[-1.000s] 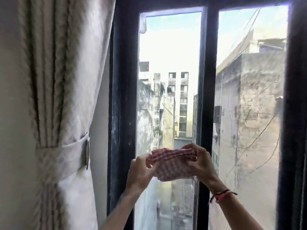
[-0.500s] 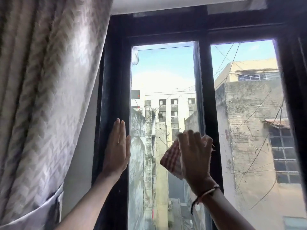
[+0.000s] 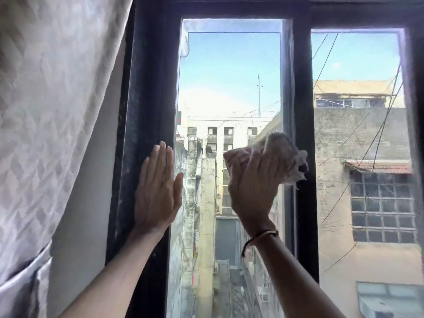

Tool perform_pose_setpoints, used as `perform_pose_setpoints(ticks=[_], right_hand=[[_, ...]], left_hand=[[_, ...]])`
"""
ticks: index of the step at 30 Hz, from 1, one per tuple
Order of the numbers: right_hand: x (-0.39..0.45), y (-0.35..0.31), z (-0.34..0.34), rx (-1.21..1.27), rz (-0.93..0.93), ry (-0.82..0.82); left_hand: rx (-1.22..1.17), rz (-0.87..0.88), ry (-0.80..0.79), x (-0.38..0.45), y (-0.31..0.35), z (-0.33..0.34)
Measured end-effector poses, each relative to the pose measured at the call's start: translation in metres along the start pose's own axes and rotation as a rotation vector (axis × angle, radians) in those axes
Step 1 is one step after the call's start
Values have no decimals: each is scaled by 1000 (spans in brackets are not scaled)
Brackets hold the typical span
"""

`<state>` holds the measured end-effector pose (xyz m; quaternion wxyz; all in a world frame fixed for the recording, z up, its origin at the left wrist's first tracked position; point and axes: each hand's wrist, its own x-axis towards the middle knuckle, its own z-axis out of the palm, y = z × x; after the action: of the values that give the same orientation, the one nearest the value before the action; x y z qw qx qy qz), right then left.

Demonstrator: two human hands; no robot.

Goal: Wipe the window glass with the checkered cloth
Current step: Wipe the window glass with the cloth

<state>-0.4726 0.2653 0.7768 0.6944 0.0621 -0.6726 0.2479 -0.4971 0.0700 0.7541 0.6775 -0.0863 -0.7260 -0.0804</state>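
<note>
A narrow pane of window glass [image 3: 229, 76] stands straight ahead in a dark frame. My right hand [image 3: 252, 191] presses the checkered cloth [image 3: 282, 154] against the right side of that pane, beside the dark centre mullion [image 3: 302, 111]. The cloth is blurred and bunched above my fingers. My left hand [image 3: 158, 189] lies flat with fingers together on the dark left frame [image 3: 146, 88], its thumb over the glass edge; it holds nothing.
A pale patterned curtain [image 3: 52, 111] hangs at the left, tied back low down. A second glass pane [image 3: 358, 134] lies right of the mullion. Buildings and wires show outside.
Both hands first held the cloth low. The left hand moved onto the frame, and the right hand has carried the cloth up and rightward on the glass. The view tilted upward.
</note>
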Motion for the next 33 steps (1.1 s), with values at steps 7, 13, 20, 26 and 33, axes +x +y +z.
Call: perform_pose_setpoints(ticks=[7, 13, 20, 26, 33], right_hand=[[-56, 57, -27, 1, -203, -105], [-22, 43, -23, -216, -210, 114], [-57, -2, 10, -359, -600, -159], [-23, 42, -14, -334, -330, -33], [-28, 14, 5, -342, -693, -220]], left_hand=[[-36, 2, 52, -3, -1, 0], [-33, -4, 65, -6, 4, 2], [-50, 6, 47, -1, 0, -3], [-53, 60, 16, -12, -1, -4], [-70, 41, -9, -9, -4, -7]])
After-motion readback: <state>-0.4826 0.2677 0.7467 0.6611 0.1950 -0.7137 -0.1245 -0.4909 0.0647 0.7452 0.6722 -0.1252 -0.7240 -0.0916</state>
